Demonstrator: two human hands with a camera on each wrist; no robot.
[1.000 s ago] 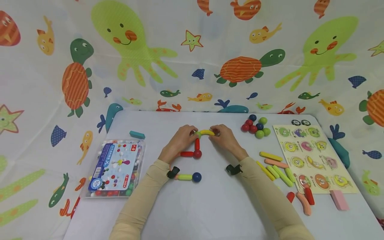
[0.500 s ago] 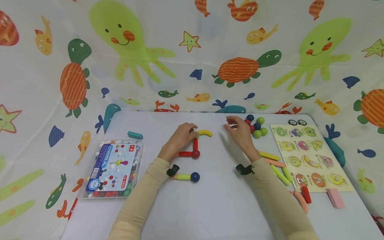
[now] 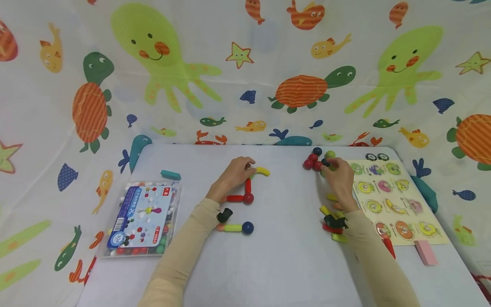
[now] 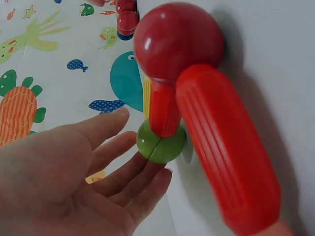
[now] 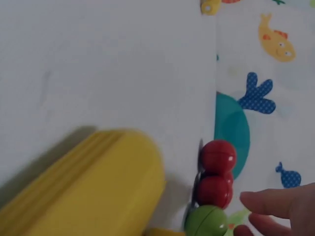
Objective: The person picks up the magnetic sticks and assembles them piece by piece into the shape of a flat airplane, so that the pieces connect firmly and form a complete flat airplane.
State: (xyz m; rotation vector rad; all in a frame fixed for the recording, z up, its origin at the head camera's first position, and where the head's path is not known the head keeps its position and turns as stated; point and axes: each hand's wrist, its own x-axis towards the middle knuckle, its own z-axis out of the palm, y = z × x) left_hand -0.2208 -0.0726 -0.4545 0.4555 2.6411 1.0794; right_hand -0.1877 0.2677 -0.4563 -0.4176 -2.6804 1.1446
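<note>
My left hand rests at the top of a small frame of magnetic pieces. Its nearly straight fingers touch a green ball. That ball joins a red stick to a curved yellow piece. The red stick runs down to a red ball, which carries a second red stick. My right hand hovers over a cluster of red, blue and green balls. Its fingertips lie beside a green ball without closing round it.
A yellow-green stick with a blue ball lies by my left wrist. A clear box of pieces and a teal block sit at the left. A puzzle board, a pink block and loose sticks are at the right.
My right hand has let go of the yellow curved piece and moved right to the cluster of balls. My left hand has stayed at the green ball.
</note>
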